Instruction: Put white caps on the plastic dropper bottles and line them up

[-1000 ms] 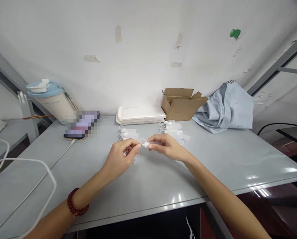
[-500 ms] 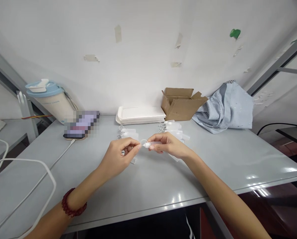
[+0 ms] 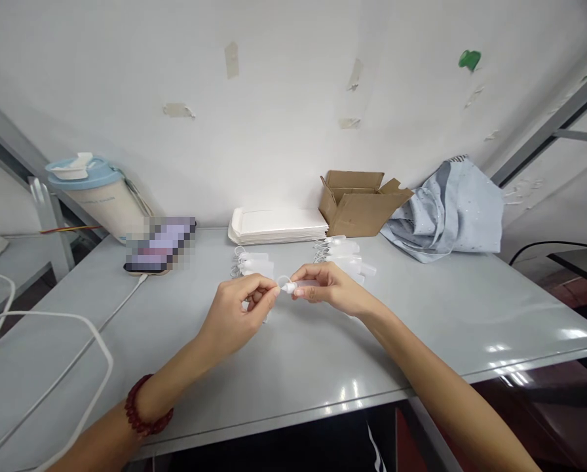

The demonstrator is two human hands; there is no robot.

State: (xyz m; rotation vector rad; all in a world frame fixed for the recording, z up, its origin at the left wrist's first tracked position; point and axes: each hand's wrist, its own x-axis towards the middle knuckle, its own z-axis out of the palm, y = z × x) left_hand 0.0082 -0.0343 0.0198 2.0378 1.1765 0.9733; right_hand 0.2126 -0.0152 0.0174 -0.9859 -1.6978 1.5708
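My right hand point(image 3: 330, 286) holds a small translucent squeeze bottle point(image 3: 290, 288) on its side, its white nozzle pointing left. Closed in a pinch, my left hand point(image 3: 244, 305) has its thumb and forefinger at the nozzle's tip. A thin loop point(image 3: 284, 278) arches over the nozzle between the two hands. Behind my left hand lies a group of similar bottles point(image 3: 255, 263) with looped ends, partly covered by the hand. Another group of such bottles point(image 3: 342, 249) lies behind my right hand.
A stack of white envelopes point(image 3: 278, 226) lies against the wall beside an open cardboard box point(image 3: 359, 213). Pale blue cloth point(image 3: 451, 219) is bunched at right. At left are a tumbler point(image 3: 101, 200), a blurred phone point(image 3: 158, 246) and its white cable point(image 3: 119, 307).
The view has shifted slightly. Both hands keep nearly the same pose at the squeeze bottle, with the left fingertips still at its nozzle.
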